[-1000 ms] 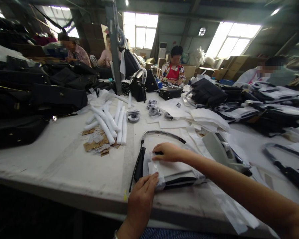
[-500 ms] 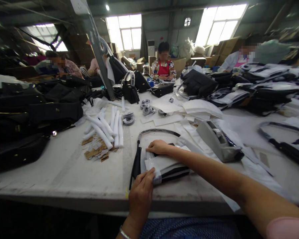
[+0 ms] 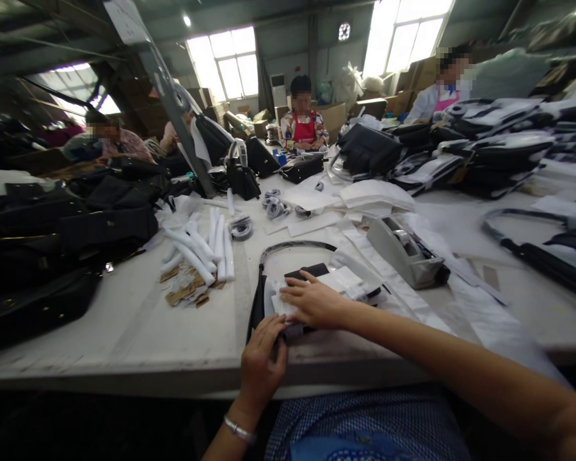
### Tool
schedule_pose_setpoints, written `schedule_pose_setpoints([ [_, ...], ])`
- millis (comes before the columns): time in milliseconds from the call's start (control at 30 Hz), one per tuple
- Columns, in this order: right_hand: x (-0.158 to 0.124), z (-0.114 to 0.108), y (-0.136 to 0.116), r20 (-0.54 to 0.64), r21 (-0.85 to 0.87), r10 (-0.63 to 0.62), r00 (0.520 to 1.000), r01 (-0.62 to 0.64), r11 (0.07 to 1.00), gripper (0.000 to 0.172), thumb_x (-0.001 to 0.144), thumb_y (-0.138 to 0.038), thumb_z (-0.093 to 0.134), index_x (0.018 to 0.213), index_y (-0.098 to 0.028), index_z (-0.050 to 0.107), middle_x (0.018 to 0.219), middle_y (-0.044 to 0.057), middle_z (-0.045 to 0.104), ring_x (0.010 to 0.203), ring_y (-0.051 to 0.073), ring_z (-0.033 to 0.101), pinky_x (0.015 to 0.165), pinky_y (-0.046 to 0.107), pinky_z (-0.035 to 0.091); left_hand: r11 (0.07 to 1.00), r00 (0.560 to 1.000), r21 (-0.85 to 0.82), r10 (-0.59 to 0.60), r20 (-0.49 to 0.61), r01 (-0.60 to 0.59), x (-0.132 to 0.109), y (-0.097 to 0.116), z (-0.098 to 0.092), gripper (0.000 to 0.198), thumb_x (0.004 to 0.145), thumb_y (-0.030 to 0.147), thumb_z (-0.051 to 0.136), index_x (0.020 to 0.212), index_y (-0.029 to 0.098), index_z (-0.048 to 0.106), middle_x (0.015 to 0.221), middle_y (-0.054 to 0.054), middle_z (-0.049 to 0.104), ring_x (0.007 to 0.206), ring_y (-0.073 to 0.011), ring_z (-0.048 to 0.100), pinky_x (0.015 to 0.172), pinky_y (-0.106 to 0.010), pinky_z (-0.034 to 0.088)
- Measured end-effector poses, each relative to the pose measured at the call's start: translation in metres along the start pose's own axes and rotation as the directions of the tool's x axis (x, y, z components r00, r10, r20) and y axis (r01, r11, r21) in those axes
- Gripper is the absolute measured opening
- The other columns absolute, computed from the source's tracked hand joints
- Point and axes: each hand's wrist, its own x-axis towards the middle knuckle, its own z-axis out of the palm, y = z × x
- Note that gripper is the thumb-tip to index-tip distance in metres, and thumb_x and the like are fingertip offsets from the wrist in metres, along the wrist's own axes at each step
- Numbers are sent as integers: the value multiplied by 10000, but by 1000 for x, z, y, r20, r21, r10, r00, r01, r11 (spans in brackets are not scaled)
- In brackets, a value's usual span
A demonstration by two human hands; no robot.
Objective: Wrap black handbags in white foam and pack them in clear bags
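A black bag (image 3: 255,310) lies near the table's front edge, partly covered by white sheet (image 3: 342,280) and clear plastic. Its handle (image 3: 297,246), wrapped in clear film, arches out on the far side. My right hand (image 3: 312,301) rests flat on the white covering with its fingers spread. At the near left corner of the bundle, my left hand (image 3: 264,355) has its fingers bent over the edge and the thumb lower down, closed on the bag's wrapped corner. What lies under both palms is hidden.
A grey tape dispenser (image 3: 403,253) stands right of the bag. White foam rolls (image 3: 196,246) and brown paper scraps (image 3: 185,288) lie to the left. Black bags (image 3: 110,218) are heaped at left, more (image 3: 480,153) at back right. A metal post (image 3: 177,121) rises behind; co-workers sit beyond.
My right hand has come nearer and flattened, its fingers now spread over the white sheet. My left hand stays at the near corner. The view has shifted slightly right.
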Motion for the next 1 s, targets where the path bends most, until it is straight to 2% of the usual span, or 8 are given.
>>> schedule_pose_setpoints([
  [200, -33, 30, -38, -121, -47, -34, 992, 28, 999, 450, 975, -339, 548, 1333, -69, 579, 1336, 165, 628, 1369, 298, 460, 1224, 499, 217, 999, 999, -11, -39, -24, 39, -6, -4, 7, 378, 840, 62, 541, 1181, 220, 581, 1211, -81, 691, 1176, -221, 628, 1016, -393, 526],
  [367, -61, 6, -30, -276, 55, -66, 959, 85, 995, 235, 1008, -280, 484, 1098, -248, 699, 1139, 4, 742, 1185, 179, 624, 1236, 468, 197, 970, 988, -191, -139, 67, 150, 1, -3, -7, 277, 886, 137, 532, 1126, 249, 612, 1213, -59, 691, 1175, -207, 622, 1032, -381, 502],
  [433, -75, -6, -9, -425, 6, 87, 901, -94, 996, 264, 1017, -288, 458, 1119, -248, 697, 1231, 28, 709, 1254, 202, 584, 1221, 483, 234, 921, 957, -261, -278, 79, 289, 8, -9, -14, 230, 911, 207, 533, 1109, 259, 637, 1231, -53, 687, 1190, -206, 615, 1066, -382, 470],
  [500, -88, -13, 18, -548, 21, 309, 778, -357, 934, 349, 1005, -359, 453, 1239, -201, 657, 1349, 97, 635, 1332, 259, 519, 1178, 492, 324, 822, 869, -300, -492, 54, 484, 17, -19, -15, 261, 922, 280, 534, 1158, 249, 640, 1318, -71, 646, 1266, -223, 567, 1117, -403, 416],
  [567, -98, -14, 46, -523, 108, 521, 675, -554, 826, 500, 972, -454, 455, 1340, -145, 595, 1406, 148, 582, 1343, 307, 507, 1139, 499, 388, 702, 754, -326, -655, 57, 634, 26, -32, -11, 357, 916, 339, 540, 1237, 205, 617, 1367, -122, 613, 1295, -264, 548, 1113, -447, 416],
  [633, -103, -11, 69, -398, 192, 687, 608, -677, 710, 594, 929, -513, 468, 1376, -135, 568, 1403, 155, 583, 1309, 334, 542, 1110, 501, 427, 628, 692, -345, -714, 100, 698, 35, -44, -3, 429, 895, 370, 566, 1266, 157, 608, 1341, -169, 628, 1268, -304, 575, 1076, -483, 448],
  [833, -101, -13, 79, -238, 378, 849, 472, -760, 529, 645, 843, -566, 557, 1370, -196, 595, 1363, 113, 623, 1269, 359, 574, 1072, 491, 464, 563, 670, -427, -726, 153, 707, 49, -49, 9, 585, 795, 363, 718, 1330, 167, 584, 1417, -145, 579, 1340, -299, 514, 1145, -444, 376],
  [1000, -87, -49, 56, -473, 476, 763, 441, -601, 642, 757, 852, -568, 590, 1510, -240, 413, 1455, 72, 550, 1328, 320, 524, 1098, 424, 444, 584, 723, -580, -691, 11, 567, 67, -33, -18, 735, 851, 458, 687, 1496, 273, 387, 1535, -63, 460, 1417, -252, 415, 1182, -386, 320],
])
